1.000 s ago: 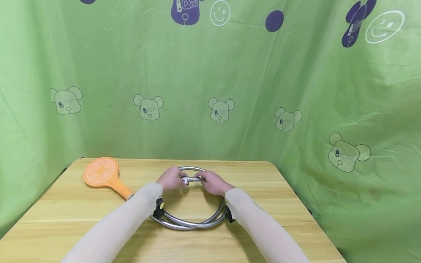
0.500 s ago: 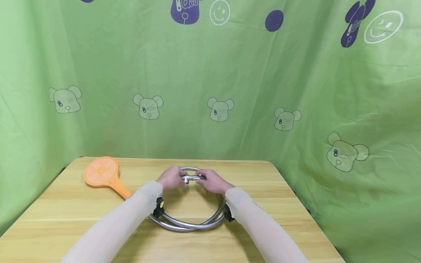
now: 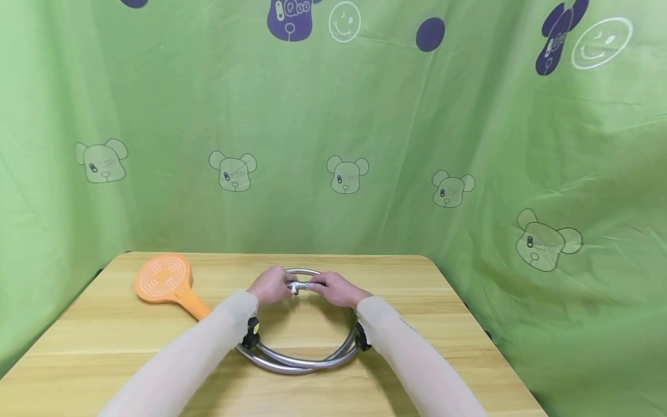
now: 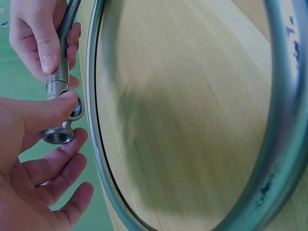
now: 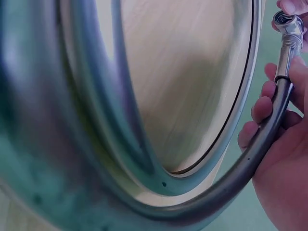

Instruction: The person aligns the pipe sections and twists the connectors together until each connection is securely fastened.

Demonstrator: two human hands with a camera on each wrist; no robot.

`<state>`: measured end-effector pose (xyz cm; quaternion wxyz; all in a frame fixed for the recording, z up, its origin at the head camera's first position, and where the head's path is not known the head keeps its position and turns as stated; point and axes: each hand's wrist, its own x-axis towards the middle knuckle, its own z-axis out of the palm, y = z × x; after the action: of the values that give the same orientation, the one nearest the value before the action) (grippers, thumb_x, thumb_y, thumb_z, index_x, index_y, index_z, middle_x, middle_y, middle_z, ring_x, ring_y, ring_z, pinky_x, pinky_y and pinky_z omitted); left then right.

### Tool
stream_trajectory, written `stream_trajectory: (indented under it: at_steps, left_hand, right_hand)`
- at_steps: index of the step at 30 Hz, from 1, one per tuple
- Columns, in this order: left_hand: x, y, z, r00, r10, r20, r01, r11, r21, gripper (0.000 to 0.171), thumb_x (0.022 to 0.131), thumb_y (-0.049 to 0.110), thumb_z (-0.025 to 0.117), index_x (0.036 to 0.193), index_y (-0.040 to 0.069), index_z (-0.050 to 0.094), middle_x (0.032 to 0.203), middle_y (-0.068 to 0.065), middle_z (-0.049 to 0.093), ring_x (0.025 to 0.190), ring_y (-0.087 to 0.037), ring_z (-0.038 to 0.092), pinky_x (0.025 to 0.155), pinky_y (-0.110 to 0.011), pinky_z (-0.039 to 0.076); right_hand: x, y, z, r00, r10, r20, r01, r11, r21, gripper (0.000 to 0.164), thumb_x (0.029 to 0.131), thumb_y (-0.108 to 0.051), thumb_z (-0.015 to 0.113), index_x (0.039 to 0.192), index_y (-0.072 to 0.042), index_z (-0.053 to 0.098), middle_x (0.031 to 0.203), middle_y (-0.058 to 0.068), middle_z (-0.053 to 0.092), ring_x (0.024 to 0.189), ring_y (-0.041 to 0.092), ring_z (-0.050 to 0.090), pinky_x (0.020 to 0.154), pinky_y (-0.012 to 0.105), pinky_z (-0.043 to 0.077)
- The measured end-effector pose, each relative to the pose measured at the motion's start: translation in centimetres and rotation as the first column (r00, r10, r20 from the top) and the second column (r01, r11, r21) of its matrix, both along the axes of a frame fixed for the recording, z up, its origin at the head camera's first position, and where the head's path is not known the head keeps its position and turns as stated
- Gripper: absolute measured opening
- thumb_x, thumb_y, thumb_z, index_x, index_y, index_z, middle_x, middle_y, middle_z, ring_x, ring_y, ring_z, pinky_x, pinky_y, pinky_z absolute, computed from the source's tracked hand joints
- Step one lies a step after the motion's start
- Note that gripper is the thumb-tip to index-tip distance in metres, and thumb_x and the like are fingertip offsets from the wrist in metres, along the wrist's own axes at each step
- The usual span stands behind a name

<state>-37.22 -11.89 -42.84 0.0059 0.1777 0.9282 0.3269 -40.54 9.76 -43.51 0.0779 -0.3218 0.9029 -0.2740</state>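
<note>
Between thumb and fingers, my left hand (image 3: 271, 285) pinches a small chrome tee fitting (image 4: 58, 134) with threaded openings. My right hand (image 3: 340, 289) grips the end of a metal shower hose (image 5: 250, 159), its fingers curled round the hose just behind the connector. In both wrist views the hose's connector (image 5: 288, 55) meets the tee, with some ridged thread showing at the joint; how far it is screwed in I cannot tell. The rest of the hose lies coiled in loops below my hands. To the left is an orange shower head (image 3: 164, 279), its handle end hidden behind the left forearm.
The wooden table (image 3: 417, 347) carries everything. A green curtain (image 3: 292, 220) with bear prints hangs behind it and along both sides. A black wrist camera (image 3: 251, 333) sits close to the hose loops.
Both hands stay at the fitting, with the right fingers shifting slightly on the hose end. The shower head and the front of the coil have slid a little toward me.
</note>
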Motion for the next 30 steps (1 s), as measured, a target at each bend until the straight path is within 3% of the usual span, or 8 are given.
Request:
stream_trajectory:
  at_steps: [8,16,20,24,30]
  left_hand:
    - [-0.03,0.08,0.05,1.0,0.011,0.002,-0.011,1.0,-0.009,0.031,0.079,0.005,0.08,0.109,0.012,0.077,0.077,0.002,0.068,0.067,-0.016,0.055,0.068,-0.03,0.047]
    - [0.01,0.07,0.08,1.0,0.017,-0.002,-0.017,1.0,-0.005,0.027,0.079,0.004,0.08,0.105,0.012,0.078,0.076,0.003,0.067,0.066,-0.015,0.055,0.066,-0.03,0.048]
    - [0.26,0.03,0.05,1.0,0.02,0.003,-0.02,1.0,0.001,0.026,0.079,0.002,0.08,0.104,0.011,0.078,0.077,0.0,0.069,0.066,-0.015,0.054,0.066,-0.03,0.047]
    - [0.29,-0.15,0.16,0.999,0.03,0.01,-0.03,0.999,0.014,0.032,0.079,0.002,0.08,0.109,0.011,0.077,0.082,-0.003,0.071,0.066,-0.016,0.055,0.067,-0.03,0.048]
    - [0.16,-0.36,0.14,1.0,0.027,-0.006,-0.027,1.0,-0.002,0.03,0.079,0.004,0.081,0.108,0.012,0.077,0.079,-0.002,0.07,0.067,-0.016,0.055,0.068,-0.031,0.048]
  right_hand:
    - [0.22,-0.15,-0.2,0.998,-0.059,0.025,0.061,0.995,-0.077,0.019,0.104,-0.029,0.054,0.111,-0.014,0.063,0.096,0.014,0.064,0.076,0.013,0.052,0.069,0.029,0.048]
    - [0.05,-0.53,-0.09,0.997,-0.075,0.005,0.075,0.995,-0.068,0.03,0.106,-0.028,0.05,0.103,-0.003,0.067,0.079,0.008,0.058,0.067,0.012,0.046,0.061,0.027,0.044]
    - [0.25,-0.69,-0.17,0.997,-0.077,0.031,0.079,0.995,-0.068,0.027,0.103,-0.03,0.057,0.104,-0.006,0.069,0.081,0.006,0.061,0.07,0.012,0.05,0.063,0.028,0.046]
    - [0.35,-0.72,-0.2,0.995,-0.086,0.045,0.091,0.989,-0.113,0.016,0.095,-0.022,0.068,0.106,-0.012,0.062,0.087,0.005,0.059,0.074,0.015,0.052,0.066,0.029,0.048]
    - [-0.02,-0.8,-0.29,0.998,-0.067,0.018,0.069,0.992,-0.106,0.014,0.097,-0.022,0.067,0.1,-0.009,0.064,0.087,0.006,0.062,0.075,0.014,0.053,0.067,0.028,0.048]
